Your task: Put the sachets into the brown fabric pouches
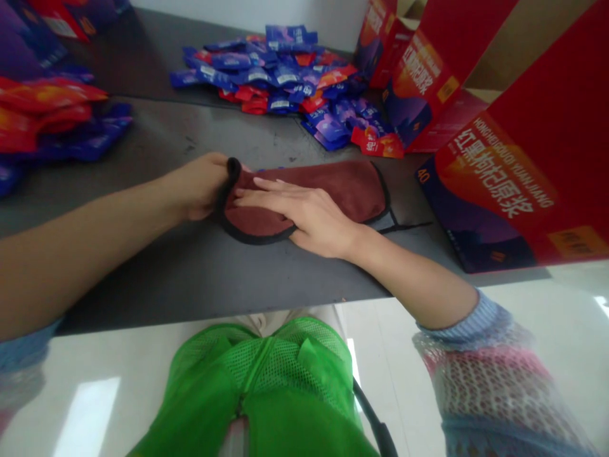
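Note:
A brown cloth eye mask (354,190) with black edging lies on the dark grey table, its left end curled upward. My left hand (208,184) is closed on that curled end; its fingertips are hidden behind the cloth. My right hand (314,219) rests flat over the middle of the mask, fingers stretched toward the left end. A thin black cord and a bit of grey strap show at the mask's right end. Small bits of blue peek out behind its upper edge.
Blue and red sachets (285,73) are heaped at the back, with another pile (52,120) at the left. Tall red and blue cartons (514,184) with open tops line the right side. The table's (214,285) front edge runs just before my green vest (266,393).

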{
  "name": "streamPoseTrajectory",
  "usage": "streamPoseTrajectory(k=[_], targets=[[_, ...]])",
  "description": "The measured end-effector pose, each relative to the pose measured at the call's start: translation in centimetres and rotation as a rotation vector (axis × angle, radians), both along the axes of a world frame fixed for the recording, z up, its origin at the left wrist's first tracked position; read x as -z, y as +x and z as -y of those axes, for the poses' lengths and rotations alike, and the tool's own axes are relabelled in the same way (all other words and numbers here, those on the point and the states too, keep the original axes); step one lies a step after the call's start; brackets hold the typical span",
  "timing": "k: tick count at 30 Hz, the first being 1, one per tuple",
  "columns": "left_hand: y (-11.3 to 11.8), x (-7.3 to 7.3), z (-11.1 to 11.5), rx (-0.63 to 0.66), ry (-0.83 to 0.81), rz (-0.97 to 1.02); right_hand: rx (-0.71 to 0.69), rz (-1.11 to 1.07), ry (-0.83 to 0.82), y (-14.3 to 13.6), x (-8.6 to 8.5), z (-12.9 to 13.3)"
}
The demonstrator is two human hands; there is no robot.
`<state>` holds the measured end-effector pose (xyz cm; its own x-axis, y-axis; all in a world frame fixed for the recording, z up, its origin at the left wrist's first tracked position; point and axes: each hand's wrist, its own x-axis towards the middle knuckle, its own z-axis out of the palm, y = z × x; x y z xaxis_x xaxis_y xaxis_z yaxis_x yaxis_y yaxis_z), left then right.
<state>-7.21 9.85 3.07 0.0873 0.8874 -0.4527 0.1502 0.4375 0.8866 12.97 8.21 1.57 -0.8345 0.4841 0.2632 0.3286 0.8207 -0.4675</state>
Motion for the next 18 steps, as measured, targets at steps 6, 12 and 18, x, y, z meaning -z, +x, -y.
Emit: streamPoseTrajectory(k=[6,12,18], targets=[[-0.2,0.5,-0.3,0.028,-0.022,-0.192,-0.211,0.020,-0.054,0.9,-1.3,-0.3],[1.1,0.1,0.0,0.027,0.084,-0.349,-0.089,0.176,-0.162,2.8,-3.0,-1.8],[0.4,-0.3,-0.3,0.045,-0.046,-0.287,0.316,0.165,-0.019,4.7,-1.4,-5.3]])
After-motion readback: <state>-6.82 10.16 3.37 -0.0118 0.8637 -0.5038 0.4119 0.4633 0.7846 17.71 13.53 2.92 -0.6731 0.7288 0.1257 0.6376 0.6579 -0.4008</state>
